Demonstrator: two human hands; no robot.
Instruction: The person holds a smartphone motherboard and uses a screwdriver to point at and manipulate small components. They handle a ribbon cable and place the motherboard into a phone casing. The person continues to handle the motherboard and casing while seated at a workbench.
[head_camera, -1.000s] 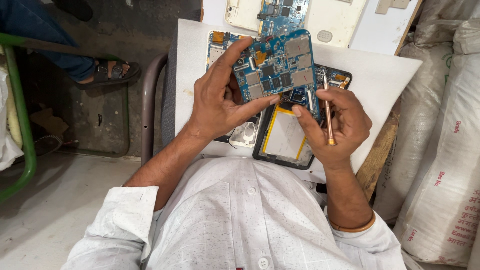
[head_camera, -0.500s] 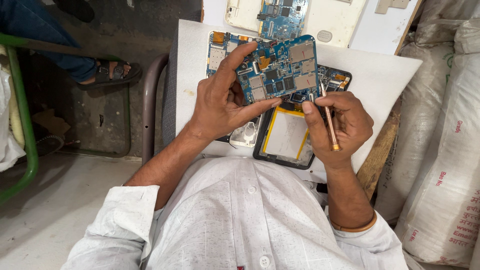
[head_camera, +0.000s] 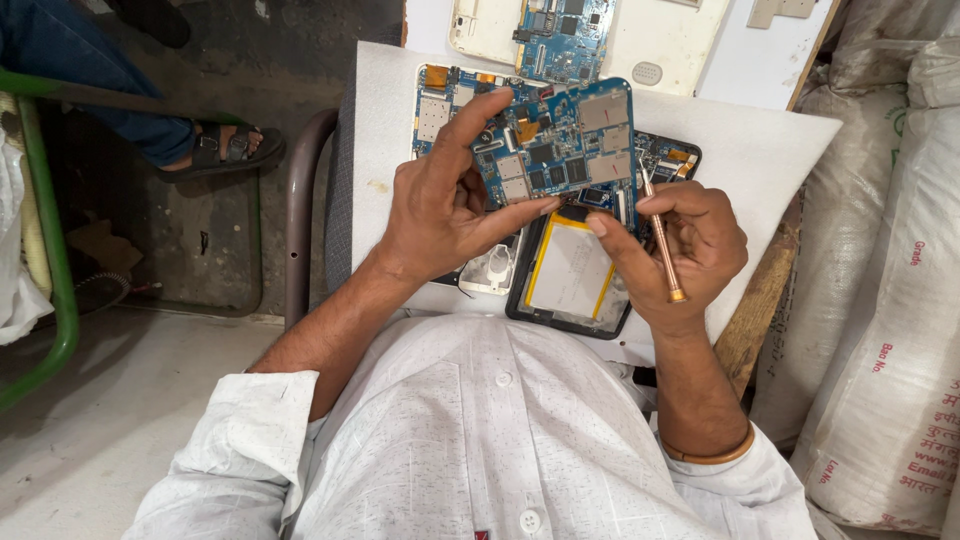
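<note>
While the head camera looked straight down over a white shirt, the left hand (head_camera: 440, 215) was pinching a blue rectangular circuit board with silver metal shields (head_camera: 560, 145) by its left edge, thumb on top and fingers underneath, so it was held up and tilted above the work surface. The right hand (head_camera: 685, 250) had its fingers curled snugly around a thin copper-coloured screwdriver (head_camera: 662, 240), tip pointing up just beside the board's right lower corner, with the index finger reaching toward the board's bottom edge.

Right under the board sat a black-framed opened tablet with a flat yellow-edged silver battery (head_camera: 570, 280), lying on a white foam sheet (head_camera: 760, 150). Another blue board in a white shell (head_camera: 440, 100) peeked out behind the left fingers, and a white back cover with a third blue board (head_camera: 660, 40) lay further up.

Off to the right were stacked white woven sacks (head_camera: 890, 300). On the left, a green metal tube frame (head_camera: 50, 250) and someone else's sandalled foot (head_camera: 215, 150) on the dark floor.
</note>
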